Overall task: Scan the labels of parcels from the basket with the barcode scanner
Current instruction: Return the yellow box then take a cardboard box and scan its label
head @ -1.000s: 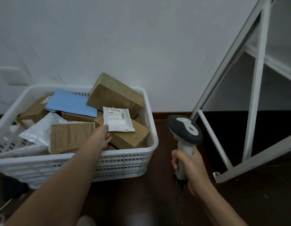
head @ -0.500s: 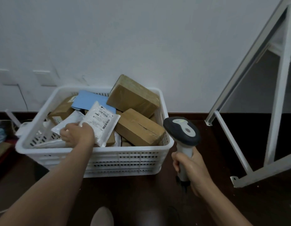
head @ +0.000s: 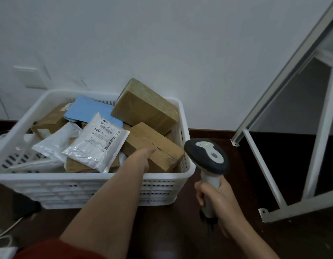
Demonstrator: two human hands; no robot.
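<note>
My left hand (head: pixel 146 156) reaches onto the brown box (head: pixel 154 146), fingers hidden, so its grip is unclear; my right hand (head: pixel 218 200) clamps the scanner (head: pixel 206 156) just right of it.

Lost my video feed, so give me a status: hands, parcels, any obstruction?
Left hand on brown cardboard box in white plastic basket, grip hidden. Right hand gripping grey handheld barcode scanner. White labelled poly mailer lies free. Nothing blocking.

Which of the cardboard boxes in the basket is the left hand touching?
The lower box at the basket's front right corner; the left hand rests on it. The bigger tilted box behind stays untouched.
</note>
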